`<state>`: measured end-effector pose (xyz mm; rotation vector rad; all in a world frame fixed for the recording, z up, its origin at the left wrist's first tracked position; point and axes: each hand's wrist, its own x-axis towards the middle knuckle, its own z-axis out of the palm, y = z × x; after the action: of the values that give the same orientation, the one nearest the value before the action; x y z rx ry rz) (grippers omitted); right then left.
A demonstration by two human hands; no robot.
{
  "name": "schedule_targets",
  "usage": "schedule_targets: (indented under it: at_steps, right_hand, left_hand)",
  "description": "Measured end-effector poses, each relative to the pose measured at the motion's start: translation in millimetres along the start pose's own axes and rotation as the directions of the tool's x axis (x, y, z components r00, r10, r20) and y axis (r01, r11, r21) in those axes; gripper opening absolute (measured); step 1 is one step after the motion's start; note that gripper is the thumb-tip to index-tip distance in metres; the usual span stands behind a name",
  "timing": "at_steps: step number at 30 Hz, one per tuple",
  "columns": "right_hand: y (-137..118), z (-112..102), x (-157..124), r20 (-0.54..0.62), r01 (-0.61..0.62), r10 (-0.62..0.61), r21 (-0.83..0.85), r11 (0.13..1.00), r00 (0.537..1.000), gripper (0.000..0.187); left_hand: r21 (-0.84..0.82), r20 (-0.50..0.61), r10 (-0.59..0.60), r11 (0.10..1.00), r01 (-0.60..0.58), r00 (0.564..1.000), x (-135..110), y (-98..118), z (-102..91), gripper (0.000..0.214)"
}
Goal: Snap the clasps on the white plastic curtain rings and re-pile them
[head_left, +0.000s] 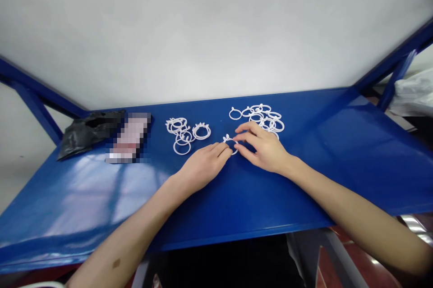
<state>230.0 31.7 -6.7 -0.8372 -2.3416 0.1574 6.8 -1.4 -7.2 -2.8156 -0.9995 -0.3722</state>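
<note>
A white ring (230, 144) lies at the centre of the frame, on the blue table (338, 162). It is thin and round, with a small knobbed tab sticking out from its upper left edge; its lower part is hidden by fingers. The left hand (204, 166) comes in from the lower left, fingers drawn close together, tips pinching the ring's left side. The right hand (265, 148) comes in from the lower right, thumb and forefinger narrowed onto the ring's right side, the other fingers loosely spread above. Both hands rest low on the table.

Just above the right hand, touching its fingertips, sits a loose pile of rings (262, 117) of the same kind, overlapping each other. To the left of the centre is a smaller cluster of rings (186, 132), well apart from the pile. Further left lies a blurred-out flat object (130, 137), and beside it a crumpled black bag (86, 132). A pale wall (203, 31) fills the upper half.
</note>
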Motion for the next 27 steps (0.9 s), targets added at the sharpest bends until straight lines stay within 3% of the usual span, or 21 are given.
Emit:
schedule_targets:
  at_steps: [3, 6, 12, 19, 27]
  right_hand:
    - [-5, -7, 0, 0.049, 0.2, -0.197, -0.061, 0.978, 0.979, 0.019]
    - [-7, -8, 0, 0.139, 0.279, -0.26, -0.146, 0.949, 0.956, 0.022]
    - [-3, -3, 3, 0.199, 0.292, -0.241, -0.291, 0.911, 0.95, 0.028]
    - [-7, 1, 4, 0.233, 0.307, -0.237, -0.34, 0.889, 0.943, 0.03]
    - [-19, 11, 3, 0.2, 0.227, -0.157, -0.403, 0.886, 0.967, 0.027]
  left_hand:
    - [-0.089, -0.022, -0.042, 0.995, 0.04, 0.999, -3, -5, -1.0, 0.027]
    - [-0.138, -0.055, -0.047, 0.99, 0.039, 0.997, -5, -8, 1.5, 0.026]
    - [-0.175, -0.078, -0.055, 0.984, 0.041, 0.995, -6, -11, 7.1, 0.027]
    - [-0.103, -0.167, 0.012, 0.994, -0.029, 0.986, 0, -12, 13.0, 0.025]
    - [0.134, -0.191, -0.016, 0.99, 0.042, 0.982, 4, -5, 11.8, 0.033]
